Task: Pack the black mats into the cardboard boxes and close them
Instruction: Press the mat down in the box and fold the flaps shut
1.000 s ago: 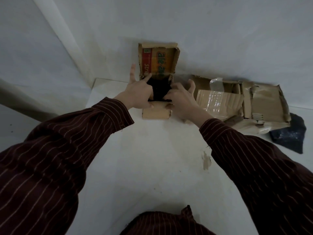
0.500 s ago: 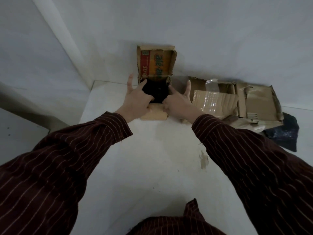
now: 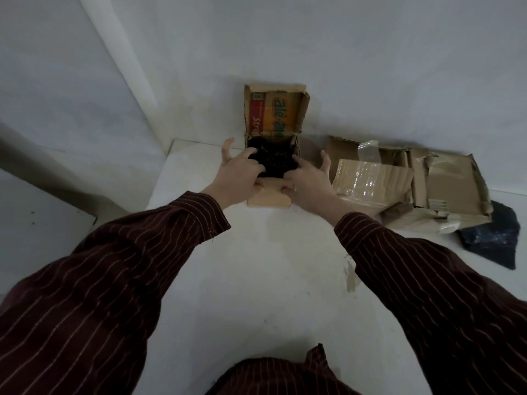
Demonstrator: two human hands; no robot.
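A small cardboard box stands on the white table against the back wall. Its printed lid is open and leans upright on the wall. A black mat fills the box. My left hand presses on the mat's left side with spread fingers. My right hand presses on its right side, thumb at the box's front edge. A second black mat lies at the far right of the table.
To the right of the small box sits a larger cardboard box with clear tape on its flap, and beyond it more crumpled cardboard. The white table ends at the left in a drop; the wall stands right behind the boxes.
Both hands have stayed on the mat in the small box, their fingers shifting a little further over it. The view has moved slightly.
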